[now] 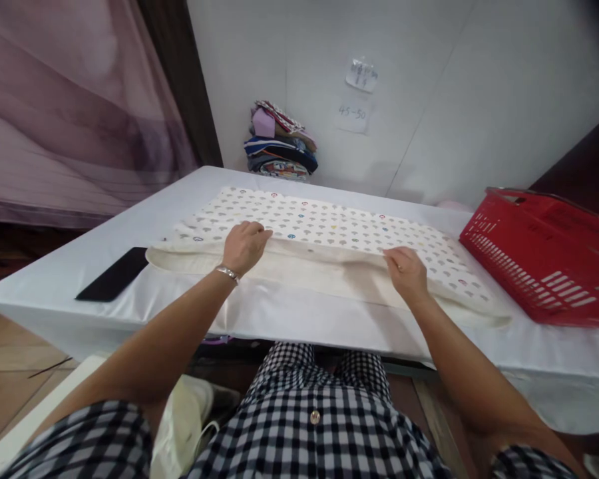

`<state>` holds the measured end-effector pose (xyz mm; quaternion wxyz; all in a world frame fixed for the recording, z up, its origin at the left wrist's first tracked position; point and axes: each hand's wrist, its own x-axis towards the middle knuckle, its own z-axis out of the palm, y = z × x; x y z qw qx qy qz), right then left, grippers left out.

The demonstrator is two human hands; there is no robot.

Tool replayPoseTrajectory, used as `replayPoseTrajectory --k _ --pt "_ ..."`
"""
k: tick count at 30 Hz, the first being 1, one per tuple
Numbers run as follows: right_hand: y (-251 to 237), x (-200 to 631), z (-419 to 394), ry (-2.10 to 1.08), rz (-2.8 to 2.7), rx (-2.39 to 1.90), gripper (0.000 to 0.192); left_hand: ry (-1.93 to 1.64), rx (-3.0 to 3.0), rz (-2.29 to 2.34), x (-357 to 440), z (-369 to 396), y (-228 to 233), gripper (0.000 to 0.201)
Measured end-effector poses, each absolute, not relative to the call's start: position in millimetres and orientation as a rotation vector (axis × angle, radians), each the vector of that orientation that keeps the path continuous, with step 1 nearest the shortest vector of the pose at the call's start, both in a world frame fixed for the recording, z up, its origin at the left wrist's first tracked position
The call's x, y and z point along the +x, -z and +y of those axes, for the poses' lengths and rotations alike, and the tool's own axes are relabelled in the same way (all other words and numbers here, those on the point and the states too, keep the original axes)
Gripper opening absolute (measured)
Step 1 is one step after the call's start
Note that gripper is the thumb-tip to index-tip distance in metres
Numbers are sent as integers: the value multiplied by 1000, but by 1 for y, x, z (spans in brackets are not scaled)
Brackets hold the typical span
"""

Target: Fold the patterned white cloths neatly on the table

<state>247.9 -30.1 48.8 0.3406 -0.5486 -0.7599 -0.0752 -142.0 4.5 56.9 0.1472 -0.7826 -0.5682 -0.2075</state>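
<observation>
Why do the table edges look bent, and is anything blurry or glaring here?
Head view: wide lens bows the table edges; corners darken; light is soft, shadows faint. The wall notes are too blurred to read; hands and patterned cloth stay sharp.

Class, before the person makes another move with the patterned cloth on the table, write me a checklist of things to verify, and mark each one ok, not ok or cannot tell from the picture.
1. Left hand grips the near folded edge of the patterned cloth: ok.
2. Right hand grips the same edge: ok.
3. Cloth lies flat on the white table: ok on the far half; the near edge is bunched, so not ok there.
4. Red basket clear of the cloth: cannot tell, its corner sits very close.
5. Black flat object clear of the cloth: ok, just left of it.
6. Stack of folded clothes out of the way: ok, by the wall.
</observation>
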Motion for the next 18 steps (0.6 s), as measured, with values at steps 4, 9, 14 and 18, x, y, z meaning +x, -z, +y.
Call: replayPoseTrajectory --k 4,9,14,18 --pt "-30 250 -37 218 -2243 -1336 29 437 -2505 -1568 -140 2 -35 31" --pt "10 256 -60 25 -2438 -1334 31 305 -2624 -1632 -146 -14 -4 31" --pt "7 260 -60 -30 -2478 -1333 32 352 -2680 -1650 -148 -17 -10 31" --pt "2 260 -63 -73 -2560 -1283 33 468 -2730 -1632 -153 -19 -8 28"
